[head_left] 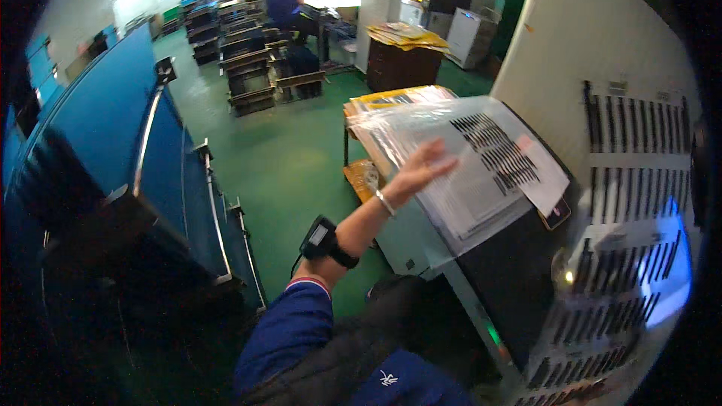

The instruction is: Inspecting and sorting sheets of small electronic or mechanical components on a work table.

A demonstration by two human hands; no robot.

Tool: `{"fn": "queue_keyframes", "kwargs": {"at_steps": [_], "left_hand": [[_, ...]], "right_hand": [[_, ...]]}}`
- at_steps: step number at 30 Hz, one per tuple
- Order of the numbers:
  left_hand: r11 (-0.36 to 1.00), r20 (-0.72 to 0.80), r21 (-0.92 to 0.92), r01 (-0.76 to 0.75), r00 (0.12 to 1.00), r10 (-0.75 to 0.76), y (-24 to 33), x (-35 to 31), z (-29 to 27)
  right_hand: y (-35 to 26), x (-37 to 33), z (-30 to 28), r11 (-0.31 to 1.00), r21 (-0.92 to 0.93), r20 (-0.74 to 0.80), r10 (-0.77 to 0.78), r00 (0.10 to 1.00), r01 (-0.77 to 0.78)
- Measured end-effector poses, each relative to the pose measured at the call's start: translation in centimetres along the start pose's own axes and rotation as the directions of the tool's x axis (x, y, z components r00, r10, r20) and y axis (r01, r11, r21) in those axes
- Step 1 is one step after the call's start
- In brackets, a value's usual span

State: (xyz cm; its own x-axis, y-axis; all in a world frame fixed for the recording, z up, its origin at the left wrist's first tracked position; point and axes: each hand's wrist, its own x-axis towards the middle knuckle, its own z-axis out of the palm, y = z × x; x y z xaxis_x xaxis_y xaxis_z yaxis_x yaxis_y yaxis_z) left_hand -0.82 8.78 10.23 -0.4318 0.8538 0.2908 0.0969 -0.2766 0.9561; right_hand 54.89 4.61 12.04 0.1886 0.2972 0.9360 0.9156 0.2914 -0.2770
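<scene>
My left hand (pixel 423 173) is stretched out over the near left part of a stack of clear plastic film sheets (pixel 466 214). Its fingers are extended and somewhat blurred, with nothing visible in them. Whether it touches the film, I cannot tell. A pale bracelet (pixel 385 202) circles the wrist, and a black strapped device (pixel 322 242) sits on the forearm. Rows of dark stripes are printed on the top sheet, and a white paper (pixel 545 184) lies on its right side. A phone-like object (pixel 556 214) shows partly beneath that paper. My right hand is out of view.
Blue panels (pixel 113 105) with metal rails stand close on the left. Black racks (pixel 248 68) line the green floor (pixel 282 173). A person (pixel 283 0) sits at a bright table farther back. A brown cabinet (pixel 402 64) bears yellow papers. A white wall (pixel 579 53) rises right.
</scene>
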Motion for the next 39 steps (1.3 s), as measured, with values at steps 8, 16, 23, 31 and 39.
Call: {"fn": "queue_keyframes", "kwargs": {"at_steps": [8, 16, 23, 31, 39], "left_hand": [[0.734, 0.202, -0.67, -0.107, 0.926, 0.32, 11.4, -14.5, -1.4], [0.959, -0.507, -0.275, -0.064, 0.858, -0.088, 7.7, -19.6, -4.7], [0.978, -0.512, -0.185, 0.099, 0.84, -0.182, -0.5, -20.6, -6.6], [0.988, -0.539, -0.089, 0.124, 0.828, -0.152, -1.4, -20.1, -7.1], [0.987, -0.39, -0.099, 0.124, 0.908, -0.153, -1.2, -19.9, -7.7]], "right_hand": [[-2.4, -1.3, 8.0, 0.518, 0.745, 0.455, 0.064, 0.888, -0.419], [-11.0, -4.4, 9.5, 0.126, 0.231, 0.969, -0.121, 0.216, -0.965], [-9.9, -12.0, 1.0, -0.005, -0.308, 0.94, -0.155, -0.303, -0.951], [-11.8, -15.2, -3.4, -0.044, -0.271, 0.96, -0.089, -0.267, -0.962], [-11.5, -14.4, -5.7, -0.099, -0.326, 0.945, -0.066, -0.321, -0.94]]}}
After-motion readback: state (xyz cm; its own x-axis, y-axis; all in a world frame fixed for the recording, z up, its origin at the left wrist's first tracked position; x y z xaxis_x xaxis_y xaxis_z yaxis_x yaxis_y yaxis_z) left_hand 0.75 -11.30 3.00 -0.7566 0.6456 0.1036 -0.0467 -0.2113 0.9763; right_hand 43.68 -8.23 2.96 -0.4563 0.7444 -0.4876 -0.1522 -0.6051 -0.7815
